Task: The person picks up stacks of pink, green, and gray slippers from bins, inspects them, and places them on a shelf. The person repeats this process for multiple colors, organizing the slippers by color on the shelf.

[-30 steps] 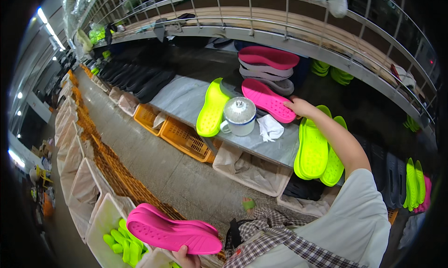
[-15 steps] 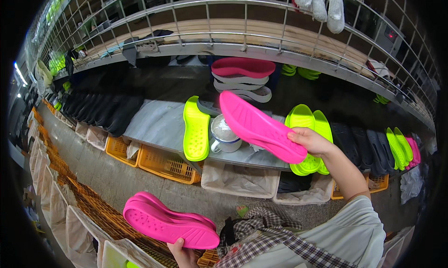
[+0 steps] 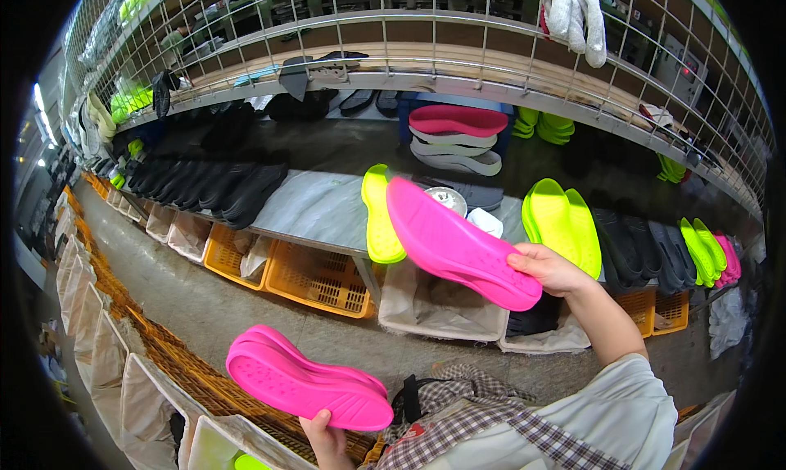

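My right hand grips the heel end of a bright pink shoe sole, raised over the front edge of the bench. A second pink layer shows along its lower edge. Lower and to the left, my left hand is closed around the near end of a pair of pink soles laid one against the other. Behind the right-hand sole, a mug with white contents is mostly hidden. Lime-yellow soles stand on either side of it, one on the left and several on the right.
Black soles line the bench at left. Red and grey soles are stacked at the back, below a wire mesh. Under the bench sit yellow crates and lined bins. More lined baskets stand at lower left.
The view has shifted, so the bench and its contents appear farther right. The right-hand sole now covers more of the mug and sits slightly lower. Both hands keep their hold.
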Motion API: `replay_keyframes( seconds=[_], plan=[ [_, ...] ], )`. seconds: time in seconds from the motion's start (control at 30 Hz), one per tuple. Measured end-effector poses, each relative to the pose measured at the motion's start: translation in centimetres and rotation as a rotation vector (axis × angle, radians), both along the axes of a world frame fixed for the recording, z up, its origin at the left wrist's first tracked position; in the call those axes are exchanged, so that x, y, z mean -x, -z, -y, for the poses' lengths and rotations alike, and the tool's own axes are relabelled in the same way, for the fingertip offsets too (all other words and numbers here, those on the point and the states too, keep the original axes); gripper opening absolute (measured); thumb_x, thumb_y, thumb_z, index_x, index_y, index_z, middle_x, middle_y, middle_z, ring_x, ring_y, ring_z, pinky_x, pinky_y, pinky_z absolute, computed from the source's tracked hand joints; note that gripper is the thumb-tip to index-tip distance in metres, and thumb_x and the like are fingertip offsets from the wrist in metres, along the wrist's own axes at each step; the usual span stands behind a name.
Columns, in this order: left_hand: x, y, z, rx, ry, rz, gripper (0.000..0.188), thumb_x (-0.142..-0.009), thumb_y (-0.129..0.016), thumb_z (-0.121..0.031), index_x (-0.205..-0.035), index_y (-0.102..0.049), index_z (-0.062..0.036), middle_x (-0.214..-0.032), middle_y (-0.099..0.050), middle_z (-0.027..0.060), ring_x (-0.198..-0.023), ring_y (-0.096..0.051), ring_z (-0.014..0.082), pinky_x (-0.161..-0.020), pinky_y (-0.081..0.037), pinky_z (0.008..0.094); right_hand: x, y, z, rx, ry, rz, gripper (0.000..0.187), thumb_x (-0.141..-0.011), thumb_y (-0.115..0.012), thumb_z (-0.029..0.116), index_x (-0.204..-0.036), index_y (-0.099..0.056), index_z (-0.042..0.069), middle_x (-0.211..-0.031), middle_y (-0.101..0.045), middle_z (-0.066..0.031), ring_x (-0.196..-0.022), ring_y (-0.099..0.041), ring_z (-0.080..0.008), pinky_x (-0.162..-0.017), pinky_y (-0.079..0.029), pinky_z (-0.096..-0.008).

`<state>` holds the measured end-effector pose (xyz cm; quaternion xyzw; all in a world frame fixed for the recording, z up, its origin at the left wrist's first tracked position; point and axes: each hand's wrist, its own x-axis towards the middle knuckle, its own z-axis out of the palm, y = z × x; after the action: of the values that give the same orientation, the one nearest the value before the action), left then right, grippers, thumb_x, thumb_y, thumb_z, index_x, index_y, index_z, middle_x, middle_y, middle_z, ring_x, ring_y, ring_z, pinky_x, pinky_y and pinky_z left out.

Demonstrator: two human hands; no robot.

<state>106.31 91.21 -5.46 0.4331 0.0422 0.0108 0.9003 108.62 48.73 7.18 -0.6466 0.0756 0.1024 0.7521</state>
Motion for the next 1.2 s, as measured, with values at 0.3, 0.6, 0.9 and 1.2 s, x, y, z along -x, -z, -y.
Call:
replay_keyframes(
  seconds=[0.3,0.6,0.9,1.2],
  plan=[
    [1.2,0.4,-1.1,-0.05,-0.057,0.017,0.071,-0.073,-0.068,-0.021,-0.13,-0.036,0.0067,-0.119,-0.054,0.0179,-0.109,-0.056,0.0308,-0.095,-0.046,0.0424,-9.3,7.2,-10.8,-0.22,0.004,-0.122,0.03,-0.096,-0.048,0.024,-0.119,-0.049,0.004,-0.088,-0.062,-0.0087,-0.065,-0.06,-0.0121,-0.048,-0.049,-0.0236],
    [3.2,1.3,-2.2,-0.131,-0.218,-0.268,0.057,-0.073,-0.062,-0.01,-0.126,-0.045,0.0002,-0.119,-0.054,0.0151,-0.109,-0.053,0.0308,-0.097,-0.044,0.0453,-18.3,10.9,-14.7,-0.483,0.384,-0.066,0.027,-0.093,-0.057,0.022,-0.111,-0.049,0.004,-0.098,-0.06,-0.0092,-0.081,-0.06,-0.0179,-0.07,-0.053,-0.0306],
    [1.1,1.4,-1.0,-0.025,-0.181,-0.31,0.065,-0.073,-0.065,-0.012,-0.132,-0.04,-0.0016,-0.121,-0.053,0.0163,-0.109,-0.054,0.0306,-0.096,-0.045,0.0421,-8.4,7.6,-13.2,-0.41,-0.164,-0.119,0.023,-0.093,-0.055,0.016,-0.113,-0.052,0.005,-0.096,-0.061,-0.0043,-0.076,-0.059,-0.0106,-0.062,-0.048,-0.0241],
    [-4.1,-1.1,3.7,0.132,-0.058,-0.175,0.057,-0.078,-0.063,-0.012,-0.128,-0.041,0.0043,-0.12,-0.055,0.0146,-0.109,-0.057,0.0271,-0.094,-0.047,0.0398,-4.4,7.0,-13.5,-0.019,-0.364,-0.029,0.021,-0.094,-0.055,0.017,-0.109,-0.061,0.003,-0.097,-0.064,-0.0026,-0.084,-0.059,-0.0079,-0.071,-0.047,-0.0217]
  ],
)
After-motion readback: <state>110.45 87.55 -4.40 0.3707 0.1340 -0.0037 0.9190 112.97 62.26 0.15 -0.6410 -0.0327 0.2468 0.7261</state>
